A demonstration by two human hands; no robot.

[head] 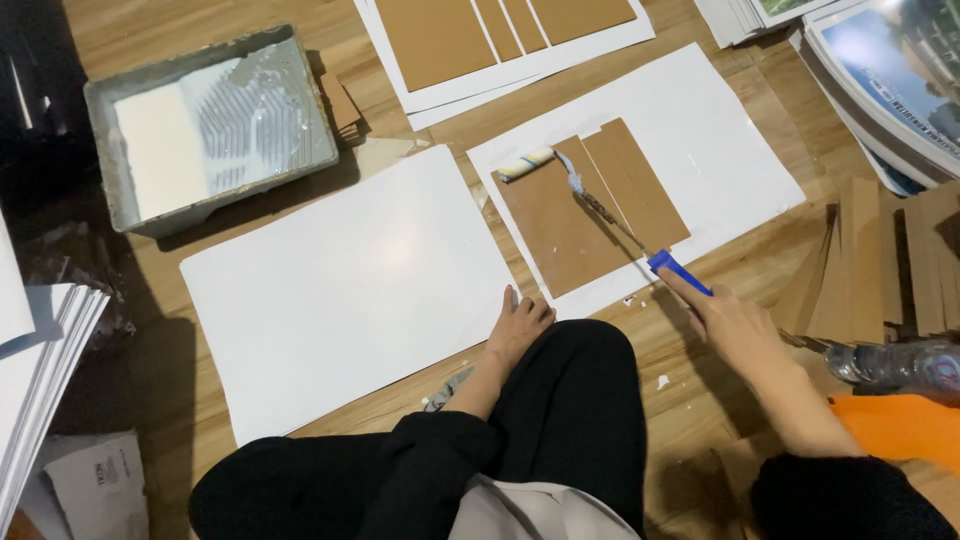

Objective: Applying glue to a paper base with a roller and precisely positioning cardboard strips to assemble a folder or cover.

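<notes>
A wooden floor (700, 400) is strewn with paper goods. A grey tray (110, 150) of white glue sits at upper left, a big blank white sheet (340, 290) lies in the middle, and another sheet (720, 130) lies to its right under two brown boards (590, 215). White stacks (40, 360) stand at far left, cardboard strips (860, 270) and printed stacks (890, 80) at right, a plastic bottle (900, 365) beside an orange thing (900, 425).

The right hand (740, 335) is clamped on the blue handle of a small roller (527, 163), whose yellow-striped sleeve rests at the boards' upper left corner. The left hand (518, 325), fingers loosely together, presses the blank sheet's lower right edge, just above a black-trousered knee (580, 400).
</notes>
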